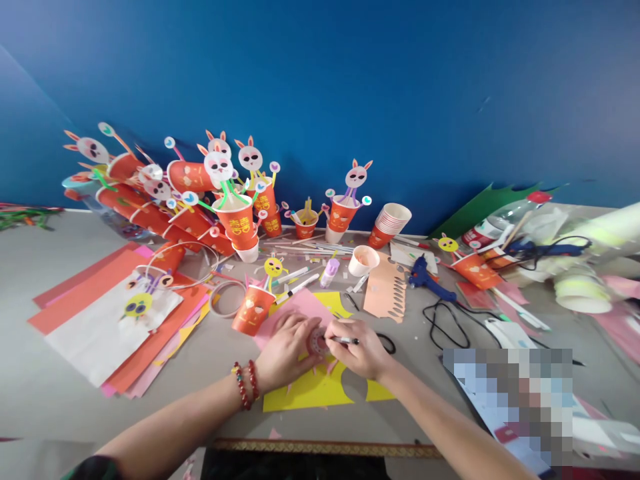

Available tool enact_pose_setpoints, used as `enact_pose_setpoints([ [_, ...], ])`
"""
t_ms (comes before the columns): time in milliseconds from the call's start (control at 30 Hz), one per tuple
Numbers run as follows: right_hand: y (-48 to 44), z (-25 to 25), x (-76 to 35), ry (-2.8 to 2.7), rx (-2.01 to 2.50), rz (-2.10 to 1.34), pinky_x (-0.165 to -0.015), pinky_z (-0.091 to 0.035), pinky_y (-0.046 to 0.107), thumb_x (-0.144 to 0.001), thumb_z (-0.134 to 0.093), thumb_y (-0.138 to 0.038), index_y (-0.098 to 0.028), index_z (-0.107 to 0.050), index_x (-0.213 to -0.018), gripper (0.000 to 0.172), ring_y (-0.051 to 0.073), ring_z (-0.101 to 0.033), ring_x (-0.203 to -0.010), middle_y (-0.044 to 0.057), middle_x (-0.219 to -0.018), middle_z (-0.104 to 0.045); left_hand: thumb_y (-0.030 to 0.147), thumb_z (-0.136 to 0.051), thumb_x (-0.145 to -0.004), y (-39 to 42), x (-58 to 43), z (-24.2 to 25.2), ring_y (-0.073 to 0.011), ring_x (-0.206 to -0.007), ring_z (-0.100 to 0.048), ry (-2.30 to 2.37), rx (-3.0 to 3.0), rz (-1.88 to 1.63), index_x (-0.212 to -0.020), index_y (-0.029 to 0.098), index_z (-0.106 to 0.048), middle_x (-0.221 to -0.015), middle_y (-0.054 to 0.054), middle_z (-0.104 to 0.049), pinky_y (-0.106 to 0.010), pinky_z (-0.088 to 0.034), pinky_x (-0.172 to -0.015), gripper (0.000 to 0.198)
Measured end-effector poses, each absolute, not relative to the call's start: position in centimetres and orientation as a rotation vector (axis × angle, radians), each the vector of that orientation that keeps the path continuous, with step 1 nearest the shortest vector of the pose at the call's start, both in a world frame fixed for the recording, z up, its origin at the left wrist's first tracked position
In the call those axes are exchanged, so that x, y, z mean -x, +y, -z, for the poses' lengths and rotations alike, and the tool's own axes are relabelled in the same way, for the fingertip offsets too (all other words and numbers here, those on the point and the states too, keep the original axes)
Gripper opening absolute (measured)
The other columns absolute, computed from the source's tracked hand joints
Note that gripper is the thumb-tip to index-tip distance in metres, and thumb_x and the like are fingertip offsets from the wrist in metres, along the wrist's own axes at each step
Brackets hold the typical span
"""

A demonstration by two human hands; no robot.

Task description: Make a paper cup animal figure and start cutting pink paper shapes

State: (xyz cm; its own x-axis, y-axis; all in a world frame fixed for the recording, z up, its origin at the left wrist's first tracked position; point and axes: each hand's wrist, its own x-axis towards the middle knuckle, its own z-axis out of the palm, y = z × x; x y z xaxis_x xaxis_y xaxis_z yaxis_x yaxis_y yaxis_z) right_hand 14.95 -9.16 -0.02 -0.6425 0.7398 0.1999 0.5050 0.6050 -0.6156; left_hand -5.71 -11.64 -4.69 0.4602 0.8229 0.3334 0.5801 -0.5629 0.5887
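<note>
My left hand, with red bead bracelets on its wrist, lies on pink paper. Its thumb and fingers hold the edge of a small round ring, see-through or pinkish, against that paper. A dark-tipped pen is gripped in my right hand, with its tip end at the ring's right side. Under both hands lies yellow paper with rounded cut-outs. An orange paper cup bearing a yellow face figure stands just left of the pink paper.
Orange cups with rabbit faces crowd the back left. A tape roll, coloured sheets, a glue stick and a white cup surround the hands. A blue glue gun with a looping cord lies right.
</note>
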Motion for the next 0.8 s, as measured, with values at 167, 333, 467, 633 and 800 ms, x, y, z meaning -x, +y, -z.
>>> enact_pose_setpoints([
  [167, -9.2, 0.8, -15.1, -2.448, 0.959, -0.642, -0.060, -0.036, 0.026, -0.087, -0.045, -0.019, -0.023, -0.051, -0.075, 0.014, 0.017, -0.054, -0.062, 0.000, -0.066, -0.059, 0.032, -0.068, -0.082, -11.7, 5.7, 4.7, -0.0280, -0.108, -0.058, 1.173, -2.320, -0.850, -0.134, 0.021, -0.043, -0.110, -0.010, -0.066, -0.050, -0.044, -0.101, 0.059],
  [333, -9.2, 0.8, -15.1, -2.508, 0.942, -0.558, -0.061, -0.036, 0.026, -0.087, -0.043, -0.019, -0.022, -0.051, -0.075, 0.015, 0.017, -0.055, -0.064, 0.001, -0.067, -0.060, 0.031, -0.068, -0.083, -11.7, 5.7, 4.6, -0.0277, -0.108, -0.057, 1.173, -2.319, -0.841, -0.135, 0.021, -0.042, -0.109, -0.009, -0.066, -0.050, -0.043, -0.101, 0.059],
  [467, -9.2, 0.6, -14.8, -2.557, 0.960, -0.477, -0.060, -0.035, 0.026, -0.087, -0.042, -0.019, -0.022, -0.049, -0.075, 0.014, 0.017, -0.054, -0.063, 0.001, -0.065, -0.059, 0.035, -0.068, -0.084, -11.7, 5.7, 4.6, -0.0282, -0.109, -0.056, 1.185, -2.313, -0.820, -0.134, 0.021, -0.042, -0.111, -0.011, -0.064, -0.050, -0.043, -0.100, 0.059],
  [633, -9.3, 0.2, -14.5, -2.635, 1.025, -0.402, -0.060, -0.033, 0.026, -0.084, -0.044, -0.018, -0.021, -0.050, -0.076, 0.010, 0.018, -0.055, -0.064, 0.002, -0.064, -0.061, 0.038, -0.069, -0.082, -11.7, 5.8, 5.1, -0.0287, -0.110, -0.055, 1.175, -2.314, -0.821, -0.136, 0.021, -0.041, -0.112, -0.010, -0.064, -0.050, -0.042, -0.102, 0.062],
  [800, -9.1, -0.6, -13.8, -2.681, 1.143, -0.414, -0.059, -0.029, 0.026, -0.078, -0.048, -0.015, -0.022, -0.050, -0.075, 0.008, 0.017, -0.054, -0.062, 0.000, -0.062, -0.061, 0.038, -0.069, -0.083, -11.6, 5.8, 5.2, -0.0288, -0.109, -0.056, 1.161, -2.316, -0.851, -0.135, 0.022, -0.041, -0.114, -0.011, -0.063, -0.049, -0.043, -0.100, 0.061],
])
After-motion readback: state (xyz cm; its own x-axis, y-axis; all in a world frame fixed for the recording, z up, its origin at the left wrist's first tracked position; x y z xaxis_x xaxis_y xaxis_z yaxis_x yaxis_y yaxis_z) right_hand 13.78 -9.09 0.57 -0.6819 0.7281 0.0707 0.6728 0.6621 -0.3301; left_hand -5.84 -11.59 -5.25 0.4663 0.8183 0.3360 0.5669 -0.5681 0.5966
